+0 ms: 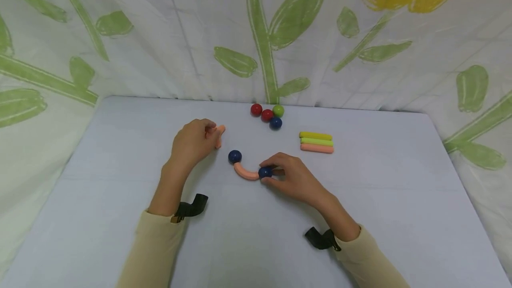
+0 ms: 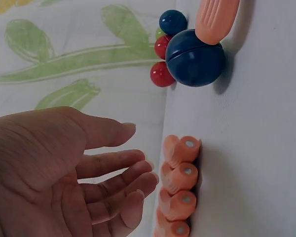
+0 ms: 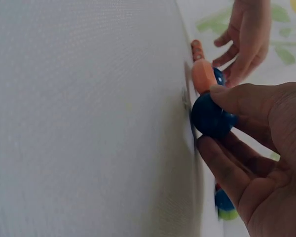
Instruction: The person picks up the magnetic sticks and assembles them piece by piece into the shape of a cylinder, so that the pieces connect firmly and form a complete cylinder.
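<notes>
My right hand [image 1: 295, 178] pinches a dark blue ball [image 1: 265, 172] between thumb and fingers. That ball meets one end of a curved orange stick [image 1: 245, 174], and a second dark blue ball [image 1: 234, 156] sits at the stick's other end. All three lie on the white table [image 1: 248, 234]. To the left, my left hand [image 1: 193, 142] hovers by several orange curved pieces [image 2: 182, 177] lying side by side, partly hidden by it in the head view. In the left wrist view its fingers are loosely bent, holding nothing, with a gap before the pieces.
Two red balls, one of them at the left [image 1: 256, 110], a green ball [image 1: 278, 110] and another blue ball [image 1: 275, 123] cluster near the table's back edge. Right of them lie a yellow stick [image 1: 316, 136], a yellow-green stick [image 1: 317, 142] and a straight orange stick [image 1: 317, 148]. A flowered curtain hangs behind.
</notes>
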A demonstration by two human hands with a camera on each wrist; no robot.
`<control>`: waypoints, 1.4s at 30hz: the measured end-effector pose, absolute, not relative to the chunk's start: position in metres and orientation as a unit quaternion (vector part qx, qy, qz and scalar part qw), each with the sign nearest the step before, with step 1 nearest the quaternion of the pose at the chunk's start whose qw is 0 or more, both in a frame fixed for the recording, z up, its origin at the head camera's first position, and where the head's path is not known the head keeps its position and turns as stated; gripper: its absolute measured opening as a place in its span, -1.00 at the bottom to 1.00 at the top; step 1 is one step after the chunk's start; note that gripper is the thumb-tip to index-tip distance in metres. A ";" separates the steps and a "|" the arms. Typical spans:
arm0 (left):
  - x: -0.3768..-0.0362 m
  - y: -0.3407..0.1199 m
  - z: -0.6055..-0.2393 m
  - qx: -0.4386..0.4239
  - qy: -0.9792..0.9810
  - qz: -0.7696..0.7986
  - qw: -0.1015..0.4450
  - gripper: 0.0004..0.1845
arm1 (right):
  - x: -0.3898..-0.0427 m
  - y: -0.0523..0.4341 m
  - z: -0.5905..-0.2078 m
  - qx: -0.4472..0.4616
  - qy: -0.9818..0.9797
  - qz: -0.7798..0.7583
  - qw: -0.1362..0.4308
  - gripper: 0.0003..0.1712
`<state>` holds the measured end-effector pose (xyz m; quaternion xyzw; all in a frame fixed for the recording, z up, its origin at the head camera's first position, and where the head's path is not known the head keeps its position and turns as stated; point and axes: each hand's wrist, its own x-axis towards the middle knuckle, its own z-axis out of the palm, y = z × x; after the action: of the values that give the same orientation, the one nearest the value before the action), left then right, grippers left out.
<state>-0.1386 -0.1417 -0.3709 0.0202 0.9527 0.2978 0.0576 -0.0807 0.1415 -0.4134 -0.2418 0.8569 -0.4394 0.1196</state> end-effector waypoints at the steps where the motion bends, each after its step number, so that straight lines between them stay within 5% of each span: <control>1: -0.141 -0.140 -0.373 0.024 0.954 0.293 0.055 -0.51 | -0.081 0.142 -0.414 -0.240 0.857 -0.438 0.123 -0.63; 20: -0.145 -0.125 -0.386 0.055 0.971 0.234 -0.004 -0.76 | -0.080 0.146 -0.414 -0.248 0.852 -0.441 0.130 -0.61; 42: -0.149 -0.110 -0.391 0.066 0.968 0.240 0.025 -0.75 | -0.084 0.148 -0.415 -0.254 0.852 -0.438 0.134 -0.60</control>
<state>-0.1491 -0.1102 -0.3911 0.0660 0.9683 0.2398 0.0246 -0.0839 0.1482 -0.4146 -0.2538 0.8520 -0.4380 0.1339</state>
